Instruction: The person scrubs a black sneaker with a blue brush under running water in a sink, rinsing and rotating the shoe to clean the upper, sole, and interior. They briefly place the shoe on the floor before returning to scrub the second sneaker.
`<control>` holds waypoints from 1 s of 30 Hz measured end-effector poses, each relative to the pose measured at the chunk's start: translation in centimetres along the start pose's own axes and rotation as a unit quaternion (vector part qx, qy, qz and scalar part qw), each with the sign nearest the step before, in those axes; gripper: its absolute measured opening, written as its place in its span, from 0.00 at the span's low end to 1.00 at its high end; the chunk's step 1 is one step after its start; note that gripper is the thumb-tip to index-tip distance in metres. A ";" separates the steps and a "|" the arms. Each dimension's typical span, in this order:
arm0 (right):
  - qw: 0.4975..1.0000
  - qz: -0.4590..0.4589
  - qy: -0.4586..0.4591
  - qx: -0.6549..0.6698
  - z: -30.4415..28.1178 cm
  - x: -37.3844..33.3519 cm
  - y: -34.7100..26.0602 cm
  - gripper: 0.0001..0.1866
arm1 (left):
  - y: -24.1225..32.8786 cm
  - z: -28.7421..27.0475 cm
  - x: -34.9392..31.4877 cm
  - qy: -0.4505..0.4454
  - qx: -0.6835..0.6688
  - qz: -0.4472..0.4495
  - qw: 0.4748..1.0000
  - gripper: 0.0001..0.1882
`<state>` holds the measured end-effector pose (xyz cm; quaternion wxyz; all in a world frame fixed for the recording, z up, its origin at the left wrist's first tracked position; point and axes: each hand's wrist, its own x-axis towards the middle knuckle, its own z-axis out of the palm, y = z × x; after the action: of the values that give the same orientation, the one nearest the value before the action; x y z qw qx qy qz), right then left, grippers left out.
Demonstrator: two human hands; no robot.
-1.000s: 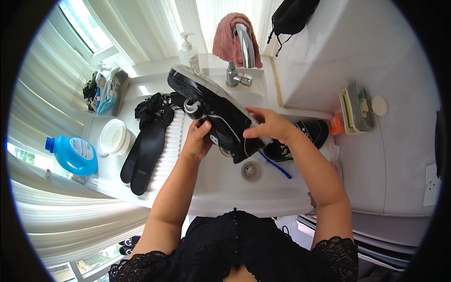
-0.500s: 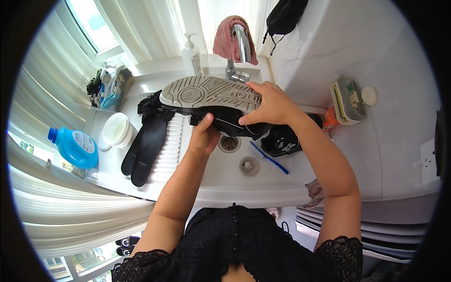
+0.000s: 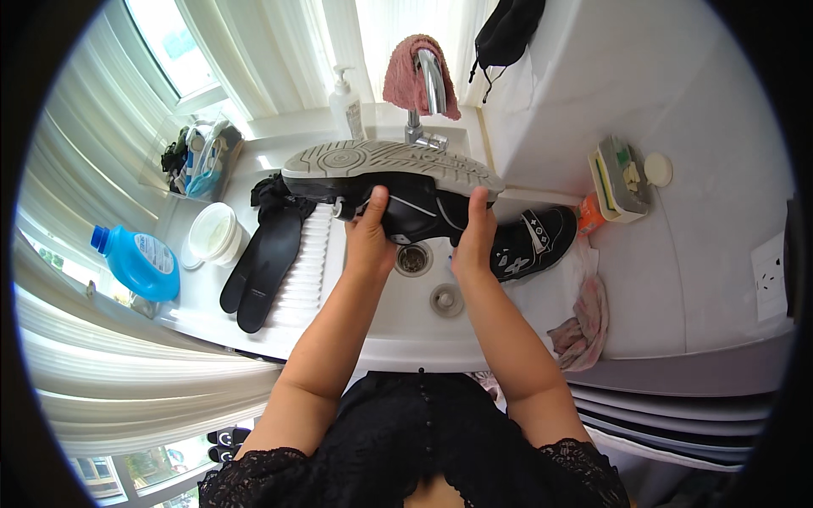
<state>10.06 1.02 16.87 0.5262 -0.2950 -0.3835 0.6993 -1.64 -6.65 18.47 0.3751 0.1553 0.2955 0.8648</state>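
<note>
A black shoe (image 3: 412, 207) with a pale grey patterned sole is held sideways over the sink, its sole turned up and away from me. My left hand (image 3: 370, 237) grips it near the middle, thumb against the black upper. Around the right end of the shoe my right hand (image 3: 476, 237) is closed, thumb up by the sole's edge. Fingers of both hands are largely hidden behind the shoe. A second black shoe (image 3: 546, 241) with white patterns lies in the sink, right of my right hand. Below the held shoe are the drain (image 3: 413, 260) and a round stopper (image 3: 446, 300).
Black insoles (image 3: 269, 271) lie on the ribbed washboard (image 3: 306, 267). Farther left stand a white tub (image 3: 216, 233), a blue bottle (image 3: 140, 264) and a clear box (image 3: 203, 161). A chrome faucet (image 3: 432, 80) with a pink cloth rises behind. A caddy (image 3: 620, 182) and a rag (image 3: 584, 326) are right.
My right hand has moved down from the sole to the shoe's right end. The shoe has tilted, showing less sole. My right forearm now covers the blue brush.
</note>
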 end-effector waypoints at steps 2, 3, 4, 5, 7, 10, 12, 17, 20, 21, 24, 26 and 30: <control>0.999 0.024 0.032 0.012 0.4 1.0 0.2 0.42 | -0.3 1.6 -0.5 -0.003 0.020 0.067 0.998 0.25; 0.996 -0.029 0.087 -0.012 0.9 1.4 0.6 0.39 | -0.4 2.0 -0.3 -0.008 0.042 0.087 0.995 0.25; 0.996 -0.001 0.082 -0.018 0.9 1.4 0.6 0.39 | -0.3 2.3 0.0 -0.011 0.062 0.109 0.992 0.24; 0.996 0.027 0.077 -0.024 0.6 1.3 0.3 0.38 | -0.1 2.7 0.2 -0.005 0.078 0.122 0.989 0.24; 0.990 0.039 0.138 -0.005 2.4 0.9 -0.6 0.37 | 0.0 3.0 0.3 -0.004 0.123 0.142 0.982 0.24; 0.994 0.055 0.096 0.003 1.6 1.1 -0.9 0.37 | 0.0 3.5 0.0 0.009 0.151 0.159 0.976 0.23; 0.994 0.055 0.089 0.003 1.6 1.0 -0.8 0.37 | 0.1 3.5 0.0 0.011 0.152 0.170 0.974 0.24; 0.986 0.110 0.127 0.009 1.7 0.5 -1.3 0.36 | 0.4 3.5 -0.6 0.010 0.168 0.125 0.978 0.25; 0.988 0.130 0.079 -0.014 1.2 0.6 -2.9 0.35 | 1.2 2.3 -1.0 -0.074 0.072 -0.005 0.995 0.24; 0.991 0.130 0.022 -0.024 0.9 0.9 -3.3 0.34 | 1.5 2.0 -1.0 -0.113 0.022 -0.065 0.991 0.24; 0.990 0.097 -0.087 -0.054 0.8 1.0 -4.3 0.33 | 1.6 2.4 -0.7 -0.081 -0.003 -0.078 0.994 0.17; 0.992 0.048 -0.086 -0.079 1.5 -0.5 -4.5 0.35 | 2.0 2.0 -0.5 -0.083 0.009 -0.100 0.991 0.17; 0.992 0.068 -0.079 -0.068 2.6 -1.7 -5.4 0.31 | 2.5 2.4 -0.7 -0.048 0.056 -0.064 0.995 0.15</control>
<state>11.12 -0.40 22.85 0.4240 -0.2998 -0.4494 0.7269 -1.39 -7.61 21.88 0.4341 0.1982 0.3345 0.8126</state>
